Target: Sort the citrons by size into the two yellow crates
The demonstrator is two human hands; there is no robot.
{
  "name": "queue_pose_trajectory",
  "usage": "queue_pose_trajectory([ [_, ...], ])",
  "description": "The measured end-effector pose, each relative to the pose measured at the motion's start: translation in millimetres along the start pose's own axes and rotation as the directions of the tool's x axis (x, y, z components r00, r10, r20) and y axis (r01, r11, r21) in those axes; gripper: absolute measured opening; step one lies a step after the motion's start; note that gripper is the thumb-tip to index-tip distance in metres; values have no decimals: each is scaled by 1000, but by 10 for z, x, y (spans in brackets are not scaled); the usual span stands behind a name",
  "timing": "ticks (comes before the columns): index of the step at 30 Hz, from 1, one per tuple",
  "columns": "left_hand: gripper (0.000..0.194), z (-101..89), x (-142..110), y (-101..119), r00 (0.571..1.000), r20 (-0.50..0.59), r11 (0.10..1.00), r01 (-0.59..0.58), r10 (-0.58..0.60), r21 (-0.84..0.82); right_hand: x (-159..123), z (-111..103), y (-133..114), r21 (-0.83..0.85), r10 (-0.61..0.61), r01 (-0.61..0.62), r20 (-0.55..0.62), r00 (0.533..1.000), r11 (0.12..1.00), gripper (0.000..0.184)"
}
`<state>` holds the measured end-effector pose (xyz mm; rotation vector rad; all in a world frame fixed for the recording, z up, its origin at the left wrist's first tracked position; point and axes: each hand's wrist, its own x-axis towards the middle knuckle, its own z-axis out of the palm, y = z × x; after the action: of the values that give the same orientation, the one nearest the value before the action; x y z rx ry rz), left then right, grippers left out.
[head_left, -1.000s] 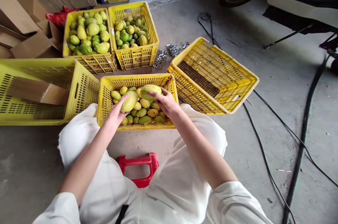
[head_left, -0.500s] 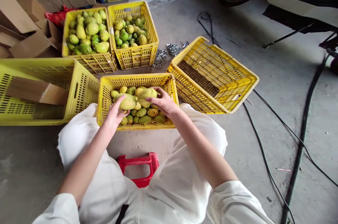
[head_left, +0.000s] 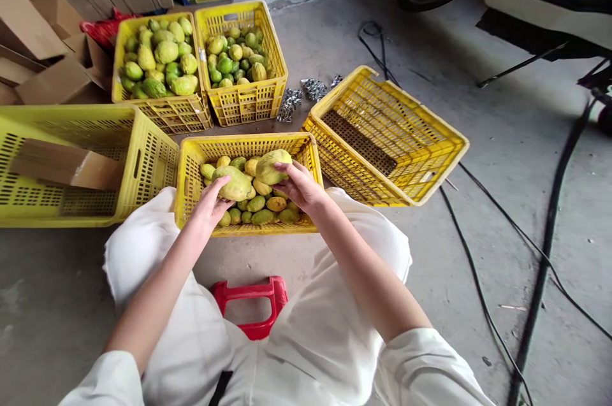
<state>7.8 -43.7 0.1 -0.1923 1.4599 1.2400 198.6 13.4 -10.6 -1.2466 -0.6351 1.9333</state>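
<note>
Above the yellow crate between my knees, each of my hands holds one large yellow-green fruit, lemon-like or guava-like in shape. My left hand is closed round the left fruit, with the thumb on top and the fingers underneath. The right fruit sits in my right hand, thumb along its near side and fingers behind and below it. Several smaller yellow and green fruits lie in the crate below, partly hidden by my hands and the held fruits.
Two yellow crates of similar fruit stand behind. A tilted yellow crate is at the right; a yellow-green crate with a cardboard piece is left. Black cables cross the floor. A red stool shows beneath me.
My right hand has raised its fruit slightly up and to the right and turned it. The left fruit has shifted a little to the right in my left hand.
</note>
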Motion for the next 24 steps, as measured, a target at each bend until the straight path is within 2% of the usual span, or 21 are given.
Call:
queue_pose_trajectory([
  [4,57,4,-9,-15,998,48,998,-37,39,-48,9,-3,-15,5,-53,53,-29,998,999,55],
  [8,51,13,-5,-9,995,74,997,-69,72,-38,21,-6,-12,19,-69,71,-88,994,997,59],
  [10,44,18,-4,-2,998,56,999,-38,40,-24,26,-12,-6,24,-63,66,-100,993,998,58],
  [17,39,5,-5,-7,995,14,995,99,-98,0,83,-57,10,95,-6,12,-60,998,995,51],
  [21,37,-5,-5,-2,995,0,995,100,-100,21,81,-59,-11,139,48,-45,-17,999,989,54],
  [24,36,-21,6,4,995,39,996,87,-88,17,64,-50,-8,120,2,-3,6,1000,993,60],
])
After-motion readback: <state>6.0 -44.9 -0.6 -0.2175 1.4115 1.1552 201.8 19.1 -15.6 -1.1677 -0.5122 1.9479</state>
